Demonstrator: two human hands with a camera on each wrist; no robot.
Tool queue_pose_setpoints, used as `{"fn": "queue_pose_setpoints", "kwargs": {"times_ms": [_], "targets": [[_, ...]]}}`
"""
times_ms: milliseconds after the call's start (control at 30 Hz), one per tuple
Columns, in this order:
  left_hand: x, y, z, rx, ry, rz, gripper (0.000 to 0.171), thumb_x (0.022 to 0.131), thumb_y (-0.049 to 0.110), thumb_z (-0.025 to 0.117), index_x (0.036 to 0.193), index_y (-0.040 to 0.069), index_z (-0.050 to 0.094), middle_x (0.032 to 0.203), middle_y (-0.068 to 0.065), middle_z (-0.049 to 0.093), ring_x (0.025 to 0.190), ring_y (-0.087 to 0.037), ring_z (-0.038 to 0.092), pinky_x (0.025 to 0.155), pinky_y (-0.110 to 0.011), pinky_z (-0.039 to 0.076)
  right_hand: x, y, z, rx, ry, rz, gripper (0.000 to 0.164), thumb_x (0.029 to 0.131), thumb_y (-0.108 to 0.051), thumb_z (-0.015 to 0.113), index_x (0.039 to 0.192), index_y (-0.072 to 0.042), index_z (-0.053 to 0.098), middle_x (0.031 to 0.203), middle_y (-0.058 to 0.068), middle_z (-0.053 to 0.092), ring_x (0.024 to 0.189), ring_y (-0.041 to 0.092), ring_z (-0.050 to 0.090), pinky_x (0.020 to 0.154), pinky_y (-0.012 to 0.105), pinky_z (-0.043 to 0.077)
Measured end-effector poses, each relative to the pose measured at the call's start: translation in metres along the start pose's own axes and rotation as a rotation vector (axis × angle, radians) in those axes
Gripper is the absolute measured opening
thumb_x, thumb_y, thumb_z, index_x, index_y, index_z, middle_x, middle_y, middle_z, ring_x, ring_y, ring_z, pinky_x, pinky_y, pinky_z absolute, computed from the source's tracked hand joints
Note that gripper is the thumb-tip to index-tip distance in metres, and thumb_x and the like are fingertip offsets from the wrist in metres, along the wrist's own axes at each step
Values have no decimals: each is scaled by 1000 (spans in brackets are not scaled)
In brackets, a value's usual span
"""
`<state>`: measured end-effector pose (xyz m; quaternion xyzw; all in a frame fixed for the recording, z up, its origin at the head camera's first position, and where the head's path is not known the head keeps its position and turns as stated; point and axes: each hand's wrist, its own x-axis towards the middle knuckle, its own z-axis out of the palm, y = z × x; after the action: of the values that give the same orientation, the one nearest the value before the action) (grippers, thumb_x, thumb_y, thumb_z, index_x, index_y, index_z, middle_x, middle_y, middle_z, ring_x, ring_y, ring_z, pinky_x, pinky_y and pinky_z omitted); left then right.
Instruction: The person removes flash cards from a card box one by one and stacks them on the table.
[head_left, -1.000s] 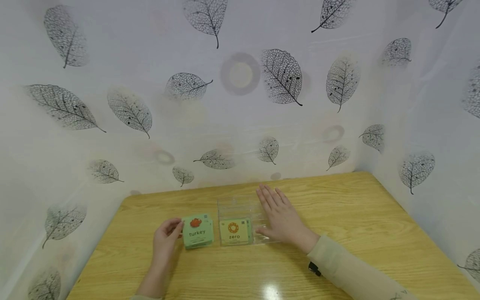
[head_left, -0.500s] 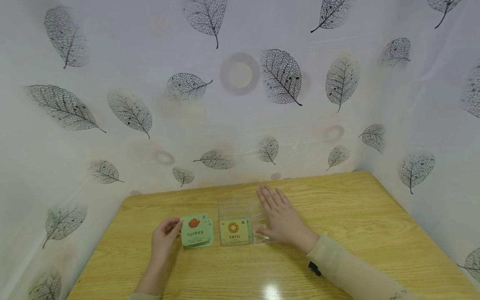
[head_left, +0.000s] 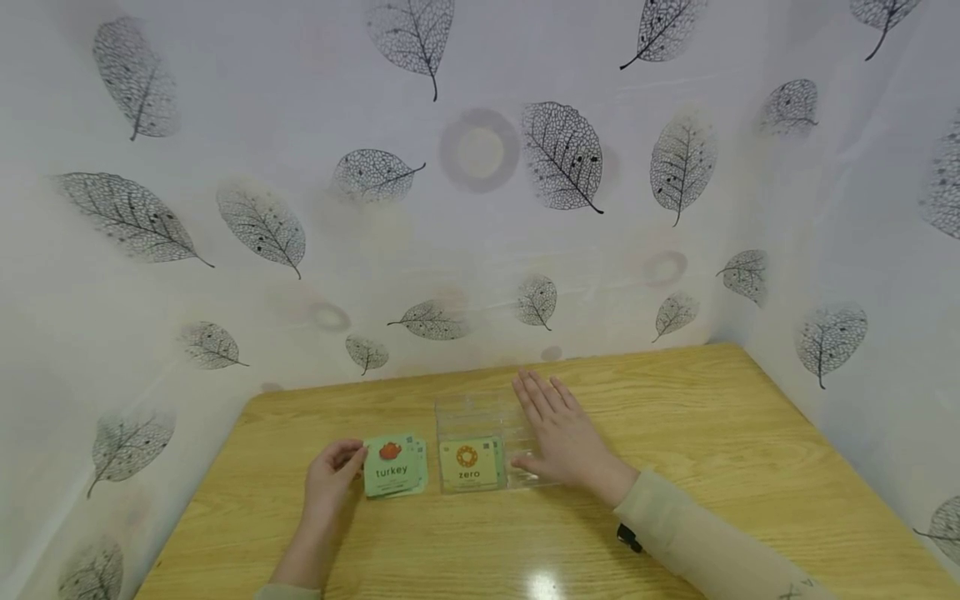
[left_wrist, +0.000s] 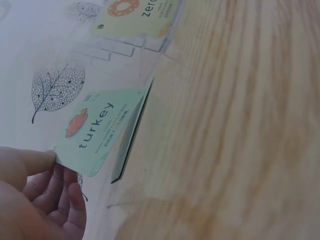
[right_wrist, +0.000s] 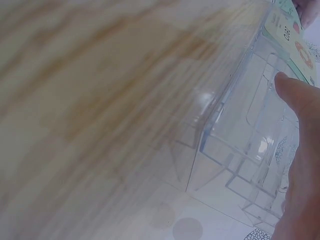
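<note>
In the head view, my left hand [head_left: 330, 475] pinches the left edge of a green "turkey" flash card [head_left: 392, 475] between thumb and fingers. The left wrist view shows this turkey card [left_wrist: 95, 130] tilted up from other green cards [left_wrist: 132, 135] below it. To its right stands a clear plastic box [head_left: 468, 408] with compartments, and a yellow "zero" card [head_left: 469, 475] sits in its front left one, with green card edges behind. My right hand [head_left: 562, 437] rests on the box's right side, fingers straight and thumb on the clear plastic [right_wrist: 240, 115].
The wooden table [head_left: 480, 550] reaches back to a pale curtain [head_left: 480, 233] printed with dark leaves, which also hangs along both sides. A dark strap piece [head_left: 628, 537] shows at the right wrist.
The turkey card and my left hand moved slightly left, then slightly back right, and the card edges beneath now spread a little differently. My right hand and the box stayed put.
</note>
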<state>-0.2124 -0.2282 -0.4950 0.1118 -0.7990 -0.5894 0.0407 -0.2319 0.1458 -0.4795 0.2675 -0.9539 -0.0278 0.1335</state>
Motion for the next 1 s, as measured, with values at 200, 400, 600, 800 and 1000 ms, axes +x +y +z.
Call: {"fn": "queue_pose_setpoints", "kwargs": {"times_ms": [200,400,600,800,1000], "targets": [[2,-3,2,27,-7,-14,30,106,8,63,131,-10,61,107,-4,73,87,0,60,76,-16,55,-1,0,1,-11,-7,2,117,92,-79,58,168,0,17,177,19,14,164,37,21,134,54,16],[2,-5,3,62,-13,-8,29,105,8,65,128,-10,63,111,-11,73,90,-3,59,75,-14,55,-1,0,5,-24,3,2,117,92,-79,58,168,0,17,177,19,16,164,37,21,134,53,17],[3,-4,4,108,0,10,27,104,9,67,124,-9,66,107,-11,72,90,-8,57,72,-15,52,-1,1,7,-28,16,3,117,92,-80,57,168,0,16,177,19,15,164,37,21,134,53,16],[3,-4,5,120,-2,12,27,103,8,67,123,-10,66,106,-10,70,92,-10,56,72,-15,50,-1,1,7,-41,19,-2,117,92,-81,56,168,0,18,177,19,18,163,37,24,134,54,19],[7,-5,4,128,-1,5,26,104,9,67,123,-9,66,106,-10,70,92,-11,56,71,-15,50,0,1,5,-24,8,1,118,92,-80,57,168,0,17,177,19,15,164,37,21,134,54,17]]}}
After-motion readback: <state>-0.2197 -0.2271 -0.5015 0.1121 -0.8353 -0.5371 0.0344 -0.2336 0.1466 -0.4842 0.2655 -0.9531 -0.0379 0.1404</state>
